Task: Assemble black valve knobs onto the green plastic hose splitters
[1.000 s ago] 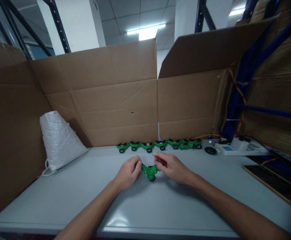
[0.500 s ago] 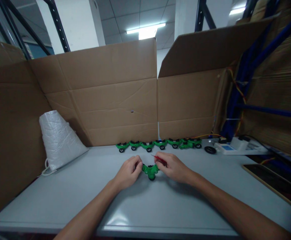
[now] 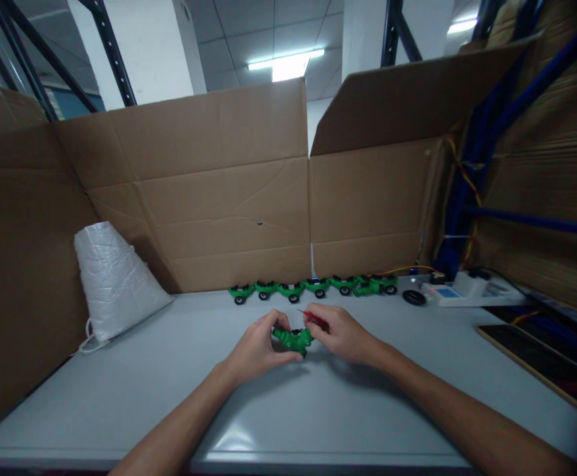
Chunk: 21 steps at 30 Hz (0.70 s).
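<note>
A small green toy car (image 3: 293, 339) with black wheels lies on the grey table (image 3: 318, 410) between my hands. My left hand (image 3: 257, 348) is closed round its left end, thumb under it and fingers over the top. My right hand (image 3: 342, 334) pinches a thin red-handled tool (image 3: 310, 315) whose tip points left above the car, and its fingers touch the car's right end.
A row of several green toy cars (image 3: 312, 287) lines the table's back edge against cardboard walls (image 3: 229, 205). A white woven bag (image 3: 112, 281) stands at the left. A black ring (image 3: 414, 297), a white device (image 3: 459, 291) with wires, and a dark board (image 3: 540, 370) sit at the right.
My left hand has slid right and wrapped further round the green car, which has tipped and shifted slightly. The right hand stays put with the red tool.
</note>
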Available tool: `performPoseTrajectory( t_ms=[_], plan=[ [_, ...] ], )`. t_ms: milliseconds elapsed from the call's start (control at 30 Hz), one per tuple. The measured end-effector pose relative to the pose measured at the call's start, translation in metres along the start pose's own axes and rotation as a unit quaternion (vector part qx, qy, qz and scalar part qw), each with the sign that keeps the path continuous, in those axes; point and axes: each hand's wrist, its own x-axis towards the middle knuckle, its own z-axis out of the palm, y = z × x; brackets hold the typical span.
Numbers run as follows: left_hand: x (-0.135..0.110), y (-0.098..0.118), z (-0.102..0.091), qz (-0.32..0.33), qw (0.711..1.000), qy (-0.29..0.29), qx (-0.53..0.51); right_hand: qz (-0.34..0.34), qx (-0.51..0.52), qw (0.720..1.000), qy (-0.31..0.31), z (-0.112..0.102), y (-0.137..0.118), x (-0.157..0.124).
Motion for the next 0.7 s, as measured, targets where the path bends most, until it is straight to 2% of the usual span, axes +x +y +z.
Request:
performPoseTrajectory(
  t_ms=[200, 433, 700],
  plan=[
    [0.000, -0.003, 0.005, -0.003, 1.000, -0.019, -0.016, -0.003, 0.003, 1.000, 0.007, 0.002, 0.001, 0.000],
    [0.000, -0.005, 0.009, 0.009, 1.000, -0.009, -0.020, 0.001, 0.012, 1.000, 0.009, 0.001, -0.002, 0.000],
    [-0.002, -0.008, 0.017, -0.061, 0.995, -0.033, -0.076, 0.006, 0.002, 1.000, 0.006, 0.002, 0.002, -0.001]
  ],
)
